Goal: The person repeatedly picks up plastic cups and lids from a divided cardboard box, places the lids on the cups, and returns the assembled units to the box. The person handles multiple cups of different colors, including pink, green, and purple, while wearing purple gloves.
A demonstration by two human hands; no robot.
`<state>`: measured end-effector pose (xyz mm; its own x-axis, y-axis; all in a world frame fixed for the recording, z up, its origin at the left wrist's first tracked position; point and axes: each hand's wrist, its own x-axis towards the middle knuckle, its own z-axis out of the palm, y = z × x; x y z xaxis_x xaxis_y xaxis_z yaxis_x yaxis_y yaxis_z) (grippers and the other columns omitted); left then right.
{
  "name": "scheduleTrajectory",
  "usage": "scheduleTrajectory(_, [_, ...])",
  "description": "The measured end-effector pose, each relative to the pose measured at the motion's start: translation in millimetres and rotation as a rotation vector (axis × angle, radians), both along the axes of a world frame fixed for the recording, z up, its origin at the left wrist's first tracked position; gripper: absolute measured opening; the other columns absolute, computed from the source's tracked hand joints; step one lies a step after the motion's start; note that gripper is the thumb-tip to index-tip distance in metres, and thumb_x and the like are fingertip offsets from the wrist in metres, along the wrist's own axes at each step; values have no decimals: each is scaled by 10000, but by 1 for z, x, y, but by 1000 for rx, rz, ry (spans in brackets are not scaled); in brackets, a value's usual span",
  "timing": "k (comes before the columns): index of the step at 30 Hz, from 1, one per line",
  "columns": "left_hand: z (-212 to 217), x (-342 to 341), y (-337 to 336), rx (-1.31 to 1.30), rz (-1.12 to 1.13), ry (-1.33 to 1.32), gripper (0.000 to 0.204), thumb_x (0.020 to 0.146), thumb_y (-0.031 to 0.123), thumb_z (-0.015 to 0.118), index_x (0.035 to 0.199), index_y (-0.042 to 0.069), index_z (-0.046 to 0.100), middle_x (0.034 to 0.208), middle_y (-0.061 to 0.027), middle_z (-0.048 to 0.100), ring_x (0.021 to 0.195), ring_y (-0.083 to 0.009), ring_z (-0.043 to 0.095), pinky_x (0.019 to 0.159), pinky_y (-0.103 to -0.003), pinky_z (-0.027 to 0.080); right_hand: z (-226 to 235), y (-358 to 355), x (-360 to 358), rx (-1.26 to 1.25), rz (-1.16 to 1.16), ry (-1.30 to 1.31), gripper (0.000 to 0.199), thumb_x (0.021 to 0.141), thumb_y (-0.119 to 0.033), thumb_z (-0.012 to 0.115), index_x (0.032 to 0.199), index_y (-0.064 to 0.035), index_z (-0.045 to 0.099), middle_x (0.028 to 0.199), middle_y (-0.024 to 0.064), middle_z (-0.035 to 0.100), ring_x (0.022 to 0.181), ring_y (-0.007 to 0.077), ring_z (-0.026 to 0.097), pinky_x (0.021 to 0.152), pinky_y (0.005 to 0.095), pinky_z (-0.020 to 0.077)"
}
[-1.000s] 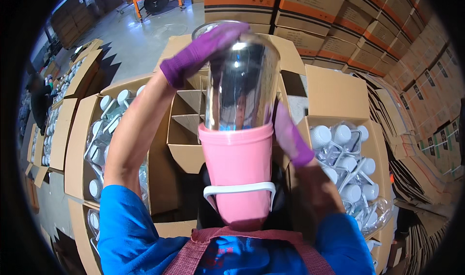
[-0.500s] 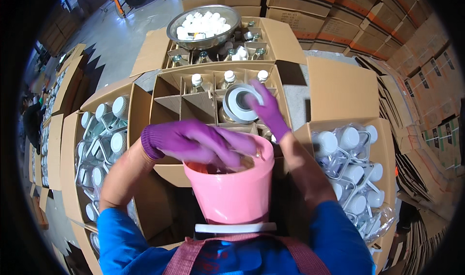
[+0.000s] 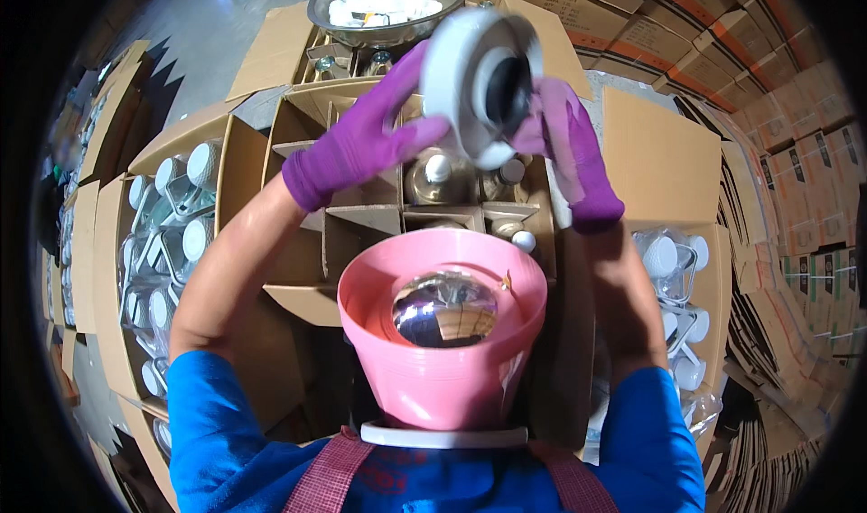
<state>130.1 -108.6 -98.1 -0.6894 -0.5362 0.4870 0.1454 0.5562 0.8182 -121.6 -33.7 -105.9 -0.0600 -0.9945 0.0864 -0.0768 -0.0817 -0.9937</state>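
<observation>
A white-grey round plastic part (image 3: 456, 84), with a dark ring in its middle, is raised and tilted above the open box. My left hand (image 3: 366, 147), in a purple glove, grips its left edge with the thumb in front. My right hand (image 3: 571, 147), gloved alike and somewhat blurred, closes on its right side near the dark ring. Below, a pink bucket (image 3: 433, 368) stands close to my body. Inside it sits a shiny silver rounded glass liner (image 3: 444, 319), its domed end up.
Ahead, a divided cardboard box (image 3: 339, 233) holds bottle-like liners with white caps (image 3: 437, 168). Behind it, a steel bowl (image 3: 388, 32) of white caps rests on another box. Boxes of white-lidded jugs (image 3: 199, 165) flank me. Stacked cartons (image 3: 587, 7) line the back.
The round part has risen from the box and tilted. My left hand has left the bucket and taken hold of the part's left side. The silver liner now shows in the bucket.
</observation>
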Motion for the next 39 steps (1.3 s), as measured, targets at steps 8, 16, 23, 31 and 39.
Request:
scheduleTrajectory(8, [66, 6, 68, -967, 82, -308, 787, 800, 607, 691, 1436, 177, 521, 1586, -264, 259, 1436, -498, 277, 1160, -548, 245, 28, 22, 42, -171, 723, -771, 666, 992, -499, 521, 1498, -103, 343, 1455, 153, 465, 1365, 293, 441, 1114, 452, 422])
scheduleTrajectory(16, [34, 7, 61, 566, -78, 68, 694, 1007, 459, 509, 1508, 22, 309, 1370, -138, 533, 1214, -220, 561, 1034, -365, 460, 41, 5, 90, -842, -420, 805, 689, 916, -409, 591, 1412, 31, 402, 1218, 219, 531, 1113, 392, 546, 967, 445, 449])
scheduleTrajectory(23, [30, 15, 52, 870, -429, 546, 491, 1089, 321, 315, 1495, 45, 320, 1437, -141, 500, 1260, -255, 561, 1079, -424, 458, 59, -3, 69, -842, 69, 1084, 923, 782, -559, 713, 1494, -77, 377, 1487, 222, 404, 1258, 407, 485, 1034, 491, 422])
scheduleTrajectory(31, [17, 4, 58, 747, -236, 292, 789, 968, 558, 484, 1545, 68, 262, 1424, -178, 519, 1256, -266, 569, 1014, -430, 489, 78, 24, 59, -556, -34, 963, 830, 793, -356, 817, 1445, -61, 399, 1325, 193, 530, 1209, 328, 569, 973, 419, 506])
scheduleTrajectory(39, [42, -5, 41, -21, 165, 183, 845, 936, 480, 567, 1597, 145, 162, 1618, -175, 230, 1449, -314, 326, 1158, -446, 306, 51, 6, 76, -253, 48, -231, 466, 964, -210, 615, 1374, -40, 474, 1216, 92, 615, 1070, 187, 627, 898, 324, 533])
